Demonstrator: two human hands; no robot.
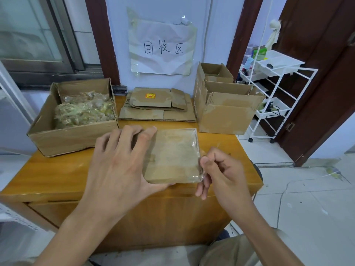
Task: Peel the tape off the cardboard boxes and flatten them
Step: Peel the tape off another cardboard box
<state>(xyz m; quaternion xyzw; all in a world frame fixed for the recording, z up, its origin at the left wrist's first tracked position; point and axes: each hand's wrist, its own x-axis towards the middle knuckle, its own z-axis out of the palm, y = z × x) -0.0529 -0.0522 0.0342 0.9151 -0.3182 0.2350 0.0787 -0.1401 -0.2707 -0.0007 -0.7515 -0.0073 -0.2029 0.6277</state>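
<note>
At the wooden worktop (57, 169), I hold a small tape-wrapped cardboard box (172, 156) up between both hands, just above the worktop's near edge. My left hand (119, 162) grips its left side, fingers spread and curled over the far corner, thumb tucked under the near edge. My right hand (217, 173) sits at the box's right edge, thumb and curled fingers pinching at the clear tape (197, 143) there; I cannot tell whether a strip is actually lifted. The tape gleams along the box's right side and near corner.

Behind the box, at the back of the worktop, lies a stack of flattened cardboard boxes (157, 106), the top one bearing a small yellow-and-red sticker (150, 96). To the left stands an open carton (73, 135) filled with crumpled used tape (84, 110). To the right stand open cardboard boxes (226, 114), one in front of another. A creased paper sign (163, 47) with handwritten characters is taped to the wall above the stack. A white wire trolley (276, 89) stands on the tiled floor at right.
</note>
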